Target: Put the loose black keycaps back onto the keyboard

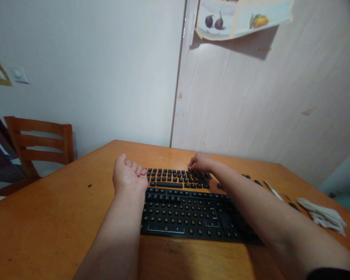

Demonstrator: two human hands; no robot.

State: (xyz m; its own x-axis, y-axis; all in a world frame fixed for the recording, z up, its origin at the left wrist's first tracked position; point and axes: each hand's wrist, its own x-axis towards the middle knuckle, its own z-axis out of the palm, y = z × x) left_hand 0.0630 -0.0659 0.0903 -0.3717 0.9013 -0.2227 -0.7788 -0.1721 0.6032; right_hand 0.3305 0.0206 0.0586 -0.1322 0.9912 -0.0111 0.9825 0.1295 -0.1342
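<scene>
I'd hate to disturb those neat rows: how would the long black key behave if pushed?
The long key is probably stiff, its edges running straight. It would likely slide, not roll, lying flat on the table. A sideways push might nudge the small keys beside it.

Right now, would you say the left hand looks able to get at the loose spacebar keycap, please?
Probably yes: the spacebar keycap lies on the table right of the left hand, with only low keycaps visible between them, though its curled fingers might need opening.
</scene>
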